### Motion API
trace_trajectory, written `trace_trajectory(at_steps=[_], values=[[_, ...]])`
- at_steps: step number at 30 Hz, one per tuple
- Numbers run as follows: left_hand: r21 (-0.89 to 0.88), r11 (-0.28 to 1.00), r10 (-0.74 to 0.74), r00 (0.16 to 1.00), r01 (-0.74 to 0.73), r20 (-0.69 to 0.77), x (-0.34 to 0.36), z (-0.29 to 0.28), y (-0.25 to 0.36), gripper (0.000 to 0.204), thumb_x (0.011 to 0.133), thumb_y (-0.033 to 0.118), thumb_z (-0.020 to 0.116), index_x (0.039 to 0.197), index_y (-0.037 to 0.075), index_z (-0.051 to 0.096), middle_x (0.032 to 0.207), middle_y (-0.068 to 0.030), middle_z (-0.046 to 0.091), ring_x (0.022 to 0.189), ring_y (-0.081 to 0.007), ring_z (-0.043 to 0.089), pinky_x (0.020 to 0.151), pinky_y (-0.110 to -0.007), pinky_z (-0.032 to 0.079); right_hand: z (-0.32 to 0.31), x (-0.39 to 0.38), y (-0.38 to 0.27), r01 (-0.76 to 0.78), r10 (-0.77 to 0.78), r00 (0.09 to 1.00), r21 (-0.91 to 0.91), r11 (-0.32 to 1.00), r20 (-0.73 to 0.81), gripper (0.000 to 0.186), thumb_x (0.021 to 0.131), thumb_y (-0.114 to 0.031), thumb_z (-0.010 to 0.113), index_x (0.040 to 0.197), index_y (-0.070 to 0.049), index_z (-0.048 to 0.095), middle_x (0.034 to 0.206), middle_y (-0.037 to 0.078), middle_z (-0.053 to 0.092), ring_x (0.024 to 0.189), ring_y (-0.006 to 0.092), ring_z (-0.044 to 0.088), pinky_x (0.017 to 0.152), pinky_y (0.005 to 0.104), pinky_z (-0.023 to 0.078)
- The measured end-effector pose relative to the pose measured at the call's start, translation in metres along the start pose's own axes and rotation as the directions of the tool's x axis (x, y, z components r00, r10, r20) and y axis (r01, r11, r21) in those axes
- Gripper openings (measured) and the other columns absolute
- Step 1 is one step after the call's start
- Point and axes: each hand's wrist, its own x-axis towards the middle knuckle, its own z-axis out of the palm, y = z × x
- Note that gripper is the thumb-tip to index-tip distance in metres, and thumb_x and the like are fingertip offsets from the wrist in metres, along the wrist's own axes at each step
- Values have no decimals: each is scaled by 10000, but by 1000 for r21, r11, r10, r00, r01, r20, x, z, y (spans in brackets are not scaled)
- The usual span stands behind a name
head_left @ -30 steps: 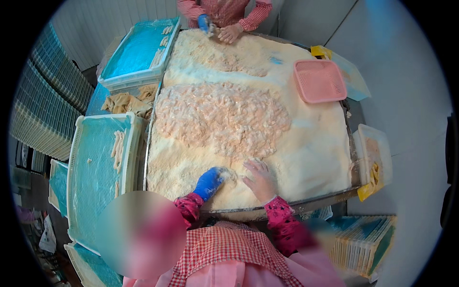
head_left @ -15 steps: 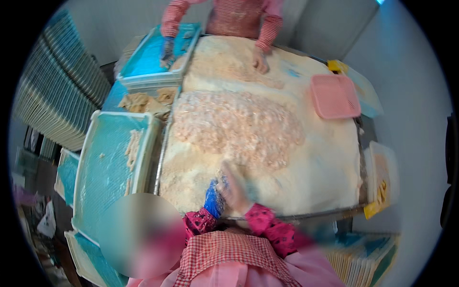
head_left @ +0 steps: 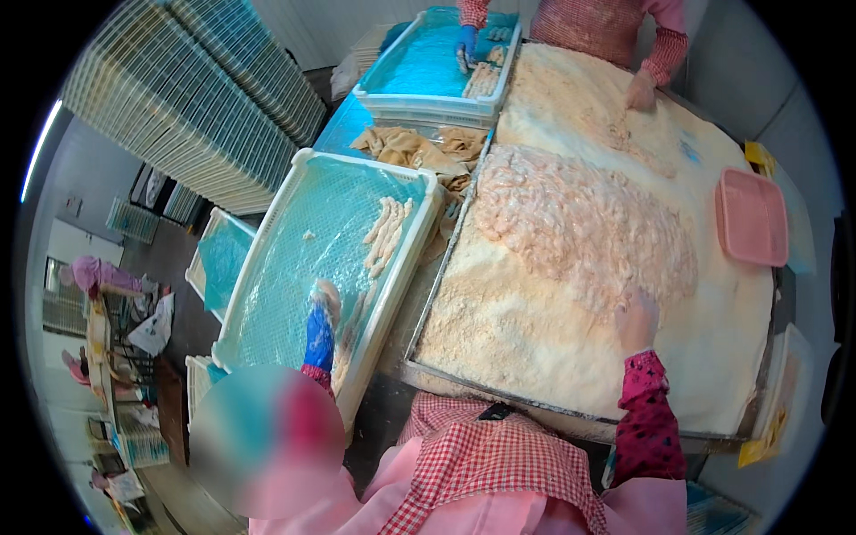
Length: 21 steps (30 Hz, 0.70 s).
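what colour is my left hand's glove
The glove is blue, clearest in the head view.

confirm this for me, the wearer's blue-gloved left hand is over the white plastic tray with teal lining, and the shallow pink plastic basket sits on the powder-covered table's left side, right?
Not quite: the shallow pink plastic basket sits on the right side of the powder-covered table, as the head view shows. The wearer's blue-gloved left hand is indeed over the white plastic tray with teal lining.
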Motion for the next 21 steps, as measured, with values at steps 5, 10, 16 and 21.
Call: trace_trajectory(at_steps=[5, 10, 16, 21], values=[[250, 957, -218, 930, 145, 295, -26, 24, 44, 667, 917, 549, 272, 1337, 38, 363, 1357, -104, 395, 1244, -239, 366, 1056, -385, 226, 4, 4, 10, -162, 178, 982, 205, 965, -60, 188, 672, -51, 609, 841, -63, 526, 766, 91, 563, 733, 262, 560, 658, 361, 459], [462, 861, -412, 824, 213, 389, -36, -19, 75, 586, 934, 489, 308, 1322, 59, 395, 1297, -99, 458, 1175, -222, 426, 993, -395, 303, -25, 3, 37, -274, 433, 901, 753, 598, -16, 173, 712, -3, 558, 879, -41, 533, 774, 43, 559, 700, 165, 552, 664, 277, 457], [293, 948, 33, 953, -125, 302, -40, -3, 37, 485, 857, 182, 592, 1273, -8, 431, 1271, -116, 476, 1185, -223, 426, 1017, -352, 307, -54, -52, -8, 29, -245, 922, 578, 816, 301, 314, 674, -45, 676, 977, -41, 595, 970, 121, 622, 923, 264, 573, 854, 361, 428], [281, 809, 85, 576, -516, 813, -120, 182, 50, 636, 777, 256, 685, 1298, 24, 403, 1291, -130, 457, 1204, -244, 421, 1016, -357, 307, -56, -84, -7, 5, -174, 929, 458, 889, 327, 424, 687, -233, 701, 1069, -80, 595, 1095, 136, 590, 1064, 269, 531, 920, 388, 397]])
